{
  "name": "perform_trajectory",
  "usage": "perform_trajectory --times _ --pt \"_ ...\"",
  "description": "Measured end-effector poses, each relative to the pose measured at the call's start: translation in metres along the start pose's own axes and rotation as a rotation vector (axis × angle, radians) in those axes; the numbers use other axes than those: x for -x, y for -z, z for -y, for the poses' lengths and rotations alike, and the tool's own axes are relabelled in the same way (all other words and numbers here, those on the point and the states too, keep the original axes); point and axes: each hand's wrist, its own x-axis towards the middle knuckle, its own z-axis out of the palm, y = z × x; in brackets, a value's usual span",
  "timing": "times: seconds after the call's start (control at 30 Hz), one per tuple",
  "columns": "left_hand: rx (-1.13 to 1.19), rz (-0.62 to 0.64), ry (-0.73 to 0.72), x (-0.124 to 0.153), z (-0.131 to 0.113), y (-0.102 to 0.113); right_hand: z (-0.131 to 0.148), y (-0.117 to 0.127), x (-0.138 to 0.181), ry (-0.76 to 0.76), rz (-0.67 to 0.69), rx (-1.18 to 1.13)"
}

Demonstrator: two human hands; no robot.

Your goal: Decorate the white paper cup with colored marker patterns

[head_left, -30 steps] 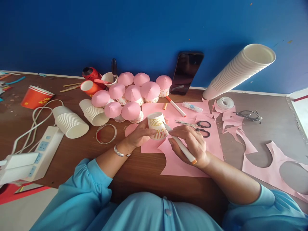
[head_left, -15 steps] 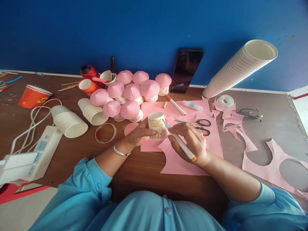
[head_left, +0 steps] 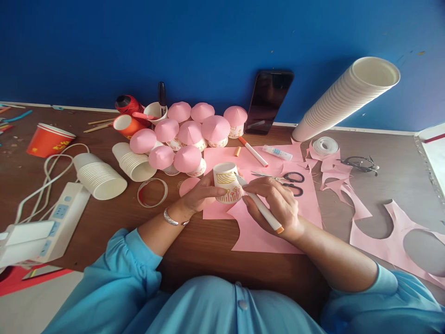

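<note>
A small white paper cup (head_left: 224,170) is gripped in my left hand (head_left: 201,192), its thumb across the front. Yellow curved lines and a row of red and yellow flower-like drawings mark its side. My right hand (head_left: 276,202) holds a white marker (head_left: 266,213) with an orange end, its tip at the yellow lines on the cup. Under and behind my hands lie sheets of pink paper (head_left: 257,236). Scissors (head_left: 292,177) with black handles rest on the paper, partly covered by my right hand. Several decorated cups with pink cone tops (head_left: 187,159) stand behind my left hand.
A tall stack of white cups (head_left: 344,102) and a phone (head_left: 269,102) lean at the blue wall. Shorter cup stacks (head_left: 99,178) and a power strip (head_left: 64,218) lie left. A second marker (head_left: 255,153), glue tube (head_left: 278,152), tape roll (head_left: 325,146) and paper scraps (head_left: 371,236) lie right.
Hardly anything differs. Both hands keep the same hold on the cup and marker, with the tip still at the yellow lines; the view shifts very slightly.
</note>
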Motion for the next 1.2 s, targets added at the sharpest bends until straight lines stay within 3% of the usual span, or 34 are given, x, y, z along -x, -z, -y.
perform_trajectory --times 1.2 --pt "-0.018 0.013 0.012 -0.0008 -0.0012 0.0007 0.0016 0.0023 -0.0028 0.044 -0.013 0.025"
